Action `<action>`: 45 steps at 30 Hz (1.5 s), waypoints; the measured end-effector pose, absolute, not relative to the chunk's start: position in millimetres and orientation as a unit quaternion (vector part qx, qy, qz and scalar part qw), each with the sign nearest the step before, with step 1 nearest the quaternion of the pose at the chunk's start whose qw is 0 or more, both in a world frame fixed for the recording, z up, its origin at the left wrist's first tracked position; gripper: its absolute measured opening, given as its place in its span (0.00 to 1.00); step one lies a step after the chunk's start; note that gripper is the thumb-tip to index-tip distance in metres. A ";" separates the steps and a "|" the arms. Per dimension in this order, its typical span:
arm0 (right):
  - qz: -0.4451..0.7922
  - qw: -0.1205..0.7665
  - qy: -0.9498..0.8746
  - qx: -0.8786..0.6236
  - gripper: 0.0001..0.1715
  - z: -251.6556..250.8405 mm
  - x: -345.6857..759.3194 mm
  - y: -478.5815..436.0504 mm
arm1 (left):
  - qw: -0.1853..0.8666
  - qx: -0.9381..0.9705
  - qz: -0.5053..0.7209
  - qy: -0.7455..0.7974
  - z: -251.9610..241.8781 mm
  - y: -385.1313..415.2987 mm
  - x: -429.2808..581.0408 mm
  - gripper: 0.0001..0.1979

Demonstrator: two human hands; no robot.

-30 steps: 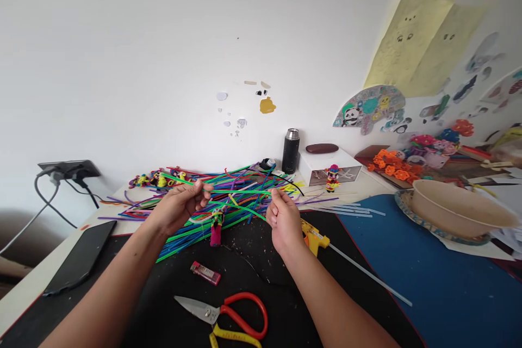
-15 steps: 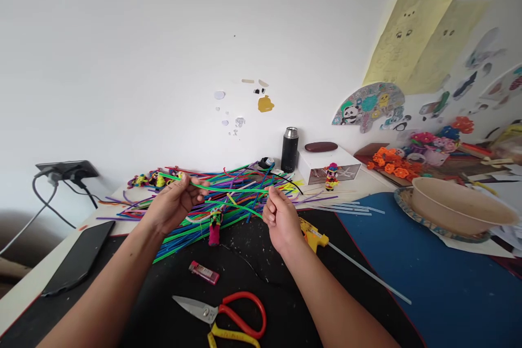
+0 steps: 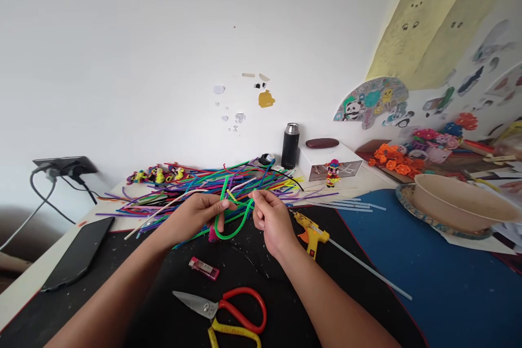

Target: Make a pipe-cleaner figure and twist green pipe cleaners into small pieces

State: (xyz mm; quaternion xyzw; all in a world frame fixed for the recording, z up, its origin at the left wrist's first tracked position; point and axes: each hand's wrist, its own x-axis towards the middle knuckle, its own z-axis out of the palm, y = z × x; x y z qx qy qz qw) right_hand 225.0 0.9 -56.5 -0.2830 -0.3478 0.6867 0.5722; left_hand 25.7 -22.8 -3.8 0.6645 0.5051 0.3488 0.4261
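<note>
My left hand (image 3: 194, 217) and my right hand (image 3: 269, 218) are close together above the black mat (image 3: 134, 288), each pinching one end of a green pipe cleaner (image 3: 233, 229). The pipe cleaner hangs between them in a U-shaped loop. Just behind the hands spreads a big pile of coloured pipe cleaners (image 3: 212, 187). A small pink figure is partly hidden behind the loop and my left fingers.
On the mat near me lie red-handled scissors (image 3: 228, 307), a pink lighter (image 3: 203, 268) and a yellow tape measure (image 3: 234, 336). A yellow glue gun (image 3: 310, 229) sits right of my right hand. A phone (image 3: 75, 253), black flask (image 3: 290, 146), white box (image 3: 329, 162) and beige bowl (image 3: 459, 204) stand around.
My hands have come together, bending the green pipe cleaner from a nearly straight line into a hanging loop. The view shifted slightly.
</note>
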 end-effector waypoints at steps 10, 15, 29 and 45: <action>0.707 0.556 -0.339 -0.276 0.29 -54.6 223.9 -2.9 | 0.495 0.688 0.227 0.480 -10.5 -28.6 53.7 0.35; 0.713 0.559 -0.332 -0.263 0.28 -55.3 223.7 -3.2 | 0.511 0.680 0.222 0.477 -13.8 -29.3 56.1 0.36; 0.734 0.540 -0.330 -0.247 0.27 -58.4 221.5 -4.7 | 0.564 0.636 0.215 0.481 -22.8 -29.5 59.5 0.35; 0.740 0.520 -0.349 -0.243 0.28 -54.0 221.7 -8.5 | 0.528 0.652 0.280 0.466 -6.6 -26.2 38.0 0.27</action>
